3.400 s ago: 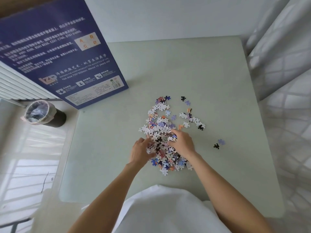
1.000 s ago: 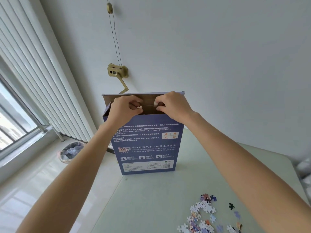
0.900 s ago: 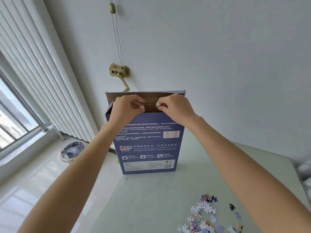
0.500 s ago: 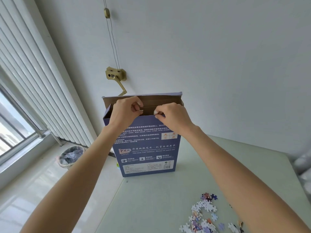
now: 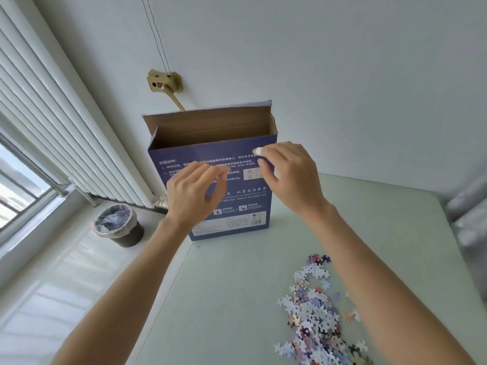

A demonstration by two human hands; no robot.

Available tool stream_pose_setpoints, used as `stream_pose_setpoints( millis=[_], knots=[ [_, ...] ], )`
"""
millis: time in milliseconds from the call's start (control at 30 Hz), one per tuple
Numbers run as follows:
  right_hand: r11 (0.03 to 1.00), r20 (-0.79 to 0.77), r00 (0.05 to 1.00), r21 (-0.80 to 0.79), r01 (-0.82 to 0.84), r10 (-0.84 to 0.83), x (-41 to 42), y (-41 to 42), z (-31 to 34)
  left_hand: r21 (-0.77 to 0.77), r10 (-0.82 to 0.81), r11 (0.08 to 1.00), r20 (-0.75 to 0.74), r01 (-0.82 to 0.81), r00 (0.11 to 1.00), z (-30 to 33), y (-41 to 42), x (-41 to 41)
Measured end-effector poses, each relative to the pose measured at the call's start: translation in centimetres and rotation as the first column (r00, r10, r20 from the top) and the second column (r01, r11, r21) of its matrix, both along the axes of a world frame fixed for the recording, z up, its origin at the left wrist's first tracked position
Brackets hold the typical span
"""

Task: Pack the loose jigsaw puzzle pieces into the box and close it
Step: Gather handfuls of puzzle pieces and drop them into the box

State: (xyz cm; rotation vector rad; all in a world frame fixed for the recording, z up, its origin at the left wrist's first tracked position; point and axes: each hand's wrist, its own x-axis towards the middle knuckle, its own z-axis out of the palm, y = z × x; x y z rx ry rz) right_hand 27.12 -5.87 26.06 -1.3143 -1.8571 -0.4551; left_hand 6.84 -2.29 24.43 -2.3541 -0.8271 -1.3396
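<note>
A tall blue puzzle box (image 5: 237,206) stands upright at the far left of the pale green table (image 5: 237,285), its top flap up and the brown inside showing. My left hand (image 5: 195,193) hovers in front of the box's face, fingers apart and empty. My right hand (image 5: 290,175) is just right of it, below the box's rim, fingers loosely spread with nothing visible in them. A heap of loose jigsaw pieces (image 5: 313,312) lies on the table at the lower right, under my right forearm.
A lined waste bin (image 5: 118,225) stands on the floor left of the table. A white radiator (image 5: 52,114) and a window run along the left wall. A brass wall fitting (image 5: 164,84) sits behind the box. Pale fabric (image 5: 469,219) edges the right.
My hands gathered pieces from the heap, carried them up to the box's open top, and have now come down and back from the rim, empty, in front of the box.
</note>
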Motion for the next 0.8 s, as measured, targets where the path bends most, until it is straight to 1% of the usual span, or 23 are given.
stream_pose_setpoints(
  millis=[67,100,133,167,200,233,267,300,333,367,400,433,500,533,600,633,733,800],
  knots=[
    [0.998,-0.009,0.999,-0.040,0.047,-0.047,1.6,-4.1,-3.4,-0.098,-0.057,0.993,0.028,0.059,0.998,-3.3,-2.5,1.1],
    [0.991,-0.023,0.996,-0.108,0.080,-0.083,2.5,-6.4,-5.5,-0.196,-0.058,0.978,0.040,0.065,0.998,-5.3,-4.1,2.0],
    [0.975,-0.046,0.992,-0.196,0.108,-0.119,3.4,-8.5,-7.7,-0.326,-0.039,0.944,0.044,0.052,0.998,-7.0,-5.7,3.0],
    [0.941,-0.067,0.985,-0.311,0.133,-0.162,4.2,-10.4,-9.9,-0.487,-0.017,0.873,0.028,0.028,0.999,-8.7,-6.9,3.9],
    [0.871,-0.075,0.973,-0.466,0.158,-0.217,5.2,-12.7,-12.5,-0.660,-0.013,0.751,-0.016,-0.001,1.000,-10.7,-8.3,5.1],
    [0.773,-0.068,0.961,-0.610,0.172,-0.268,6.2,-14.6,-14.8,-0.797,-0.036,0.602,-0.084,-0.045,0.996,-12.7,-9.3,6.2],
    [0.665,-0.048,0.953,-0.727,0.172,-0.299,7.0,-16.2,-16.8,-0.888,-0.083,0.450,-0.151,-0.099,0.985,-14.5,-10.0,7.0],
    [0.558,-0.020,0.945,-0.811,0.175,-0.326,7.7,-17.9,-18.6,-0.937,-0.137,0.317,-0.200,-0.149,0.970,-16.2,-10.7,7.9],
    [0.467,0.002,0.937,-0.866,0.176,-0.350,8.3,-19.1,-20.2,-0.957,-0.190,0.217,-0.236,-0.193,0.953,-17.5,-11.3,8.6],
    [0.381,0.015,0.926,-0.909,0.170,-0.378,8.7,-20.2,-21.7,-0.961,-0.237,0.143,-0.266,-0.237,0.934,-18.8,-11.9,9.4],
    [0.310,0.022,0.911,-0.937,0.163,-0.412,9.1,-21.0,-22.9,-0.955,-0.281,0.099,-0.298,-0.281,0.912,-20.0,-12.5,10.2],
    [0.256,0.021,0.893,-0.955,0.152,-0.450,9.4,-21.5,-24.0,-0.942,-0.321,0.081,-0.335,-0.326,0.886,-21.1,-13.0,10.9],
    [0.177,0.026,0.866,-0.975,0.132,-0.500,8.6,-21.4,-25.1,-0.917,-0.348,0.053,-0.388,-0.396,0.853,-22.8,-14.1,11.5],
    [0.148,0.040,0.857,-0.980,0.135,-0.514,8.2,-21.1,-25.6,-0.906,-0.356,0.054,-0.410,-0.420,0.840,-23.2,-14.6,11.9],
    [0.103,0.079,0.863,-0.983,0.149,-0.498,7.1,-20.5,-26.3,-0.890,-0.388,0.098,-0.446,-0.446,0.806,-24.2,-15.4,12.6],
    [0.097,0.099,0.878,-0.982,0.162,-0.469,6.4,-20.4,-26.6,-0.886,-0.399,0.127,-0.458,-0.447,0.795,-24.4,-15.9,12.7],
    [0.119,0.133,0.904,-0.973,0.197,-0.407,5.4,-20.2,-27.5,-0.872,-0.428,0.216,-0.489,-0.439,0.760,-25.1,-16.6,12.5],
    [0.139,0.106,0.905,-0.974,0.178,-0.411,5.4,-20.1,-27.8,-0.881,-0.428,0.234,-0.473,-0.411,0.770,-25.3,-16.9,12.2]
  ],
)
